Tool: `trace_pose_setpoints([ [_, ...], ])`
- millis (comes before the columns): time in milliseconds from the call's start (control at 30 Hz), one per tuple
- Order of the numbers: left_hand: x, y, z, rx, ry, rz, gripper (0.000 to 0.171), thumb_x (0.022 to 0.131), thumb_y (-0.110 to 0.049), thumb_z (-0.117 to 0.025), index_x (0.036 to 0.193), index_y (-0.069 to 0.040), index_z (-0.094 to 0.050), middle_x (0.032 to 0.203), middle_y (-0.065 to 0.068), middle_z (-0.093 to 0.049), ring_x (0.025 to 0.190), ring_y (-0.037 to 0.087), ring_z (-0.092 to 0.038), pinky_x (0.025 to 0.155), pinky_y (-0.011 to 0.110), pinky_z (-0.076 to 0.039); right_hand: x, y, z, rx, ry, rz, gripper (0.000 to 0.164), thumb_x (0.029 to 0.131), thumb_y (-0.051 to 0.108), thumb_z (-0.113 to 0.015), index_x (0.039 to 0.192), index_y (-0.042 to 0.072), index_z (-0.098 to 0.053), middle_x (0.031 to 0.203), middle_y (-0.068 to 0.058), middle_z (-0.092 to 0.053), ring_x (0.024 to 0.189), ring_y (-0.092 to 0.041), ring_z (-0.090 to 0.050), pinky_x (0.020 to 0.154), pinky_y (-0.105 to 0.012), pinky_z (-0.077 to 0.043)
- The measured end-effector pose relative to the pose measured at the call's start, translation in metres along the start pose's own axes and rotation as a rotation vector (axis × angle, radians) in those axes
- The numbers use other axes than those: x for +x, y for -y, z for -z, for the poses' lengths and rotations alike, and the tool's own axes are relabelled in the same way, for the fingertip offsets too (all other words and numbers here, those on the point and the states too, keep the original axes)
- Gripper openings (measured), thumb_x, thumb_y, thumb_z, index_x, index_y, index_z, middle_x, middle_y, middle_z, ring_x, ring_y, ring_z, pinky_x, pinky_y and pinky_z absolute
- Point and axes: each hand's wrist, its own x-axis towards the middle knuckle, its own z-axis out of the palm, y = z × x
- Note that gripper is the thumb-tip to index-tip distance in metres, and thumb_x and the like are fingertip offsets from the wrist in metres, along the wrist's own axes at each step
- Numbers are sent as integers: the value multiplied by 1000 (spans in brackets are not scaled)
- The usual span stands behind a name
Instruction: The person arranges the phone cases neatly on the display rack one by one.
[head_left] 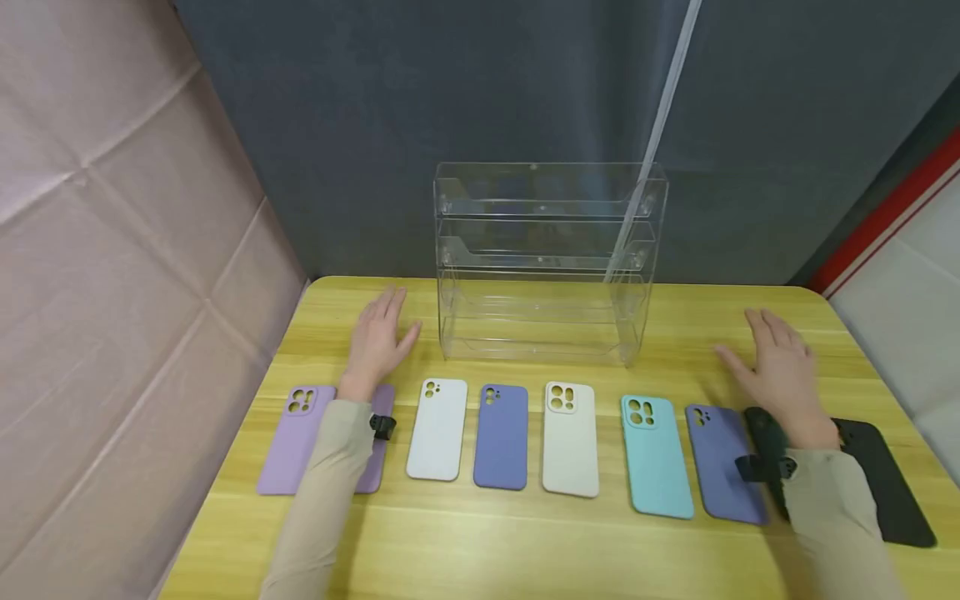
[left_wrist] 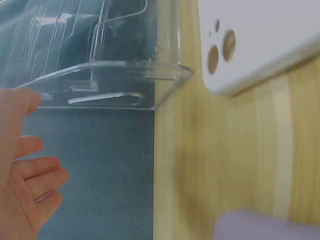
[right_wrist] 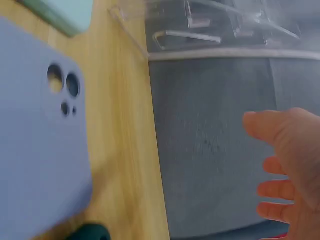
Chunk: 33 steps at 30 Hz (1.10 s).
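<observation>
My left hand [head_left: 378,337] is held out with straight fingers over the table, left of a clear tiered acrylic rack [head_left: 536,350], and holds nothing. To the rack's right my right hand [head_left: 780,367] is also spread, fingers extended and free of any object. Phone cases lie in a row in front: lilac [head_left: 288,454], another lilac [head_left: 372,475] partly under my left forearm, white [head_left: 437,433], violet-blue [head_left: 501,442], cream [head_left: 570,446], turquoise [head_left: 657,467], a second violet-blue [head_left: 716,467], and black [head_left: 892,492]. A dark green case [head_left: 763,437] is mostly covered by my right wrist.
The rack stands near the back edge of the wood-patterned table [head_left: 480,550]. A dark grey curtain [head_left: 337,150] hangs behind it. Pale fabric [head_left: 135,292] borders the left side, and a red-edged white surface [head_left: 915,292] lies at the right.
</observation>
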Motion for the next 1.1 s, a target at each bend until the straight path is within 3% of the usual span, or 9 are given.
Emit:
trace_pose_setpoints([
  [167, 3, -8, -5, -200, -3, 10, 57, 94, -29, -52, 140, 0, -38, 143, 21, -38, 129, 37, -38, 106, 49, -30, -14, -21, 5, 10, -139, -42, 69, 91, 35, -59, 135, -12, -36, 132, -39, -37, 116, -57, -34, 95, -68, -25],
  [433, 5, -13, -20, -589, -66, 17, 48, 93, -10, -56, 136, 5, -41, 137, 23, -45, 126, 35, -43, 103, 46, -36, -46, -59, 16, 67, -124, -204, 68, 92, 27, -53, 139, -15, -27, 130, -43, -35, 113, -60, -33, 93, -67, -25],
  [633, 11, -28, -18, -833, -73, 70, 43, 91, -1, -57, 131, 10, -45, 127, 29, -51, 117, 43, -48, 98, 50, -40, -73, -80, 14, 20, -99, -370, 75, 93, 34, -50, 140, -17, -19, 131, -44, -31, 111, -61, -33, 92, -68, -27],
  [833, 17, -56, 7, -891, -41, 167, 36, 88, 8, -54, 122, 17, -48, 120, 34, -51, 107, 45, -52, 93, 48, -45, -90, -96, 13, -43, 22, -437, 89, 90, 46, -53, 137, -21, -16, 127, -47, -30, 104, -62, -34, 86, -68, -32],
  [1000, 21, -59, 6, -889, -50, 239, 33, 87, 9, -56, 119, 15, -51, 117, 31, -54, 102, 41, -55, 83, 29, -50, -95, -105, 13, -37, 81, -455, 97, 87, 50, -57, 137, -22, -14, 127, -48, -29, 105, -63, -33, 86, -68, -31],
  [1100, 24, -58, 3, -905, -67, 248, 33, 86, 11, -56, 118, 16, -51, 116, 33, -53, 101, 44, -54, 83, 34, -49, -97, -108, 11, -28, 106, -470, 97, 86, 48, -58, 137, -22, -13, 126, -48, -29, 106, -62, -33, 86, -68, -32],
])
